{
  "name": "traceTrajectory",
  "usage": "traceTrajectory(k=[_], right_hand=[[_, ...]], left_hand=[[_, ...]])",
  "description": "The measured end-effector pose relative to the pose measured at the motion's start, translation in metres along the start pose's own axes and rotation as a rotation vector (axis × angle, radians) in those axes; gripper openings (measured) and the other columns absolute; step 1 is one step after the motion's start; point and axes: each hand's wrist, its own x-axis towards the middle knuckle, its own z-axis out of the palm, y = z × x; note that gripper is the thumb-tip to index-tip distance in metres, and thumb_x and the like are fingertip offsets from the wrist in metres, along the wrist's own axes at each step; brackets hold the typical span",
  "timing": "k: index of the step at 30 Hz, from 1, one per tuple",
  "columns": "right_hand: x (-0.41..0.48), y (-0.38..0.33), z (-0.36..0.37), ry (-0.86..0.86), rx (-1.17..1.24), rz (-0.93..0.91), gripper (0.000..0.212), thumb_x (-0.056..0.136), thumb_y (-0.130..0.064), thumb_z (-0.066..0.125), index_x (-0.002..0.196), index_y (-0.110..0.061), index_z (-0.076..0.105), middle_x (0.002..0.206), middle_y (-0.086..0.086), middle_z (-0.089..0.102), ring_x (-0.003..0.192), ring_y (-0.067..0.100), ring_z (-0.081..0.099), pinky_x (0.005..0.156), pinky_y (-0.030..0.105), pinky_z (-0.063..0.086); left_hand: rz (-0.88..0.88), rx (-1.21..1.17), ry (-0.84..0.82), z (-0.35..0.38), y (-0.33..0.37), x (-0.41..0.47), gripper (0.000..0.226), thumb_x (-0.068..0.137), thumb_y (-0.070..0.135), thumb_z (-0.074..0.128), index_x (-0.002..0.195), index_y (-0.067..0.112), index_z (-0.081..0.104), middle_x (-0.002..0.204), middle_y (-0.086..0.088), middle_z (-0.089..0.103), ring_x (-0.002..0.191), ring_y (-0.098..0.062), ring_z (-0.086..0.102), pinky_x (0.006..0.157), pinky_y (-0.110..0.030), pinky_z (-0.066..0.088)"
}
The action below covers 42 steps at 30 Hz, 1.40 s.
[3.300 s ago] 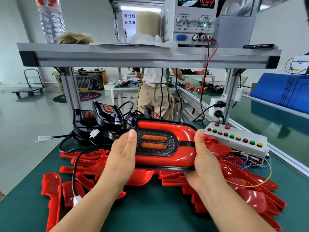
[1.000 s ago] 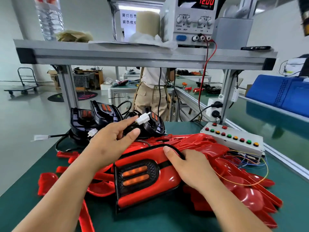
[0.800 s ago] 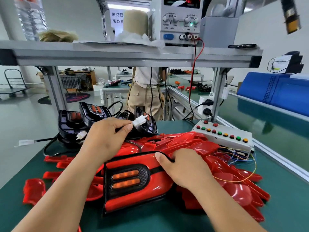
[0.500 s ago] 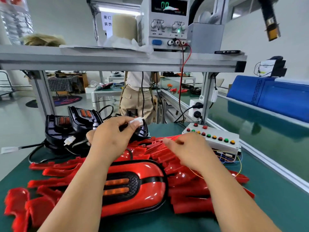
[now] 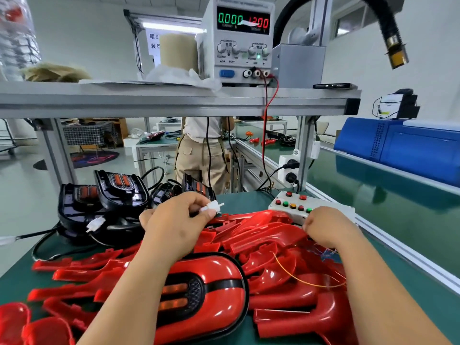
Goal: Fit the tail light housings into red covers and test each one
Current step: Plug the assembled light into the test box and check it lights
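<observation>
Lying lens-up on the green bench [image 5: 408, 290], nearer than and left of the button box [image 5: 298, 202]: one assembled tail light [image 5: 206, 292], black housing seated in red cover. Its long axis ran left to right, slightly tilted. The rounded red end pointed right. The lens end, with two orange bars, pointed left and was partly hidden by the left forearm.

Loose red covers [image 5: 268, 235]: heaped around it, reaching the box's near edge.

Left hand [image 5: 174, 227]: left of the box, thumb and forefinger pinched on a white connector [image 5: 212, 206], which pointed right toward the box.

Right hand [image 5: 326, 227]: against the box's near side, over thin wires [image 5: 326, 253]. Fingers were curled under; whether they gripped anything could not be told.

Black housings [image 5: 117, 192]: clustered far left of the box, cables trailing.

Power supply [image 5: 242, 38]: on the shelf [image 5: 174, 100] above and behind the box, reading 0.000 and 12.00.
</observation>
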Motion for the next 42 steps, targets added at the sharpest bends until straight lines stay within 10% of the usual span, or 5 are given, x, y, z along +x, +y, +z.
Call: traceTrajectory(k=[12,23,29,33,42], right_hand=[[-0.007,0.009,0.013,0.340,0.407,0.040,0.018,0.094,-0.019,0.055,0.091,-0.014,0.072,0.101,0.005,0.071,0.091,0.026,0.059,0.073,0.030,0.042],[-0.049,-0.038,-0.010,0.320,0.910,-0.539,0.032,0.085,-0.012,0.072,0.079,-0.043,0.068,0.089,0.000,0.067,0.072,-0.007,0.062,0.058,0.005,0.047],[-0.049,-0.047,-0.007,0.328,0.821,-0.655,0.011,0.082,-0.017,0.075,0.085,-0.027,0.078,0.077,-0.010,0.068,0.079,0.009,0.063,0.082,0.039,0.048],[-0.051,-0.053,-0.004,0.336,0.813,-0.678,0.009,0.080,-0.035,0.071,0.086,-0.033,0.078,0.077,-0.018,0.065,0.080,0.007,0.061,0.090,0.059,0.041],[-0.053,-0.061,-0.002,0.426,0.818,-0.669,0.010,0.080,-0.036,0.070,0.087,-0.042,0.072,0.072,-0.016,0.058,0.074,0.002,0.053,0.088,0.062,0.039]], left_hand=[[0.072,0.015,-0.069,-0.002,0.003,-0.006,0.017,0.087,0.052,0.062,0.084,0.064,0.050,0.087,0.029,0.060,0.081,0.012,0.047,0.074,-0.025,0.009],[0.193,-0.118,-0.128,0.005,0.013,-0.009,0.023,0.082,0.046,0.070,0.077,0.062,0.054,0.089,0.029,0.062,0.108,-0.010,0.054,0.101,-0.028,0.020],[0.273,-0.202,-0.130,0.011,0.018,-0.011,0.040,0.089,0.033,0.067,0.088,0.071,0.053,0.084,0.018,0.063,0.094,-0.001,0.056,0.103,-0.046,0.030],[0.244,-0.156,-0.128,0.015,0.020,-0.012,0.045,0.093,0.039,0.059,0.076,0.080,0.051,0.088,0.038,0.064,0.098,0.007,0.056,0.103,-0.025,0.018],[0.087,-0.207,-0.162,0.014,0.022,-0.012,0.027,0.098,0.038,0.049,0.075,0.044,0.061,0.060,0.031,0.057,0.061,-0.001,0.048,0.096,-0.050,0.041]])
